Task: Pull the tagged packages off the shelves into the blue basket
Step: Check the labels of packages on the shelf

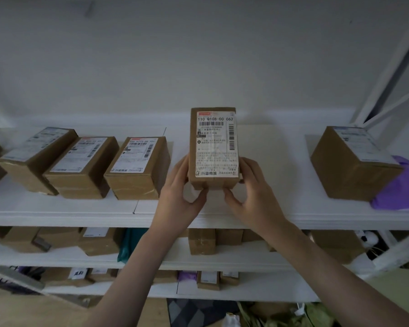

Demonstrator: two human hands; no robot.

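A brown cardboard package (213,147) with a white shipping label on top is tilted up above the top white shelf (57,213). My left hand (181,192) grips its near left corner, thumb under the front edge. Gripping the near right corner is my right hand (248,194). Three more labelled boxes lie in a row to the left: one (137,168) right beside my left hand, a second (83,168), and a third (36,159). Another labelled box (354,164) sits at the right end. The blue basket is not in view.
A purple plastic mailer (401,187) lies at the far right of the top shelf. Two lower shelves hold several cardboard boxes (202,241), a teal bag (130,244) and small parcels. White frame posts (387,76) rise at the right. Bags lie on the floor below.
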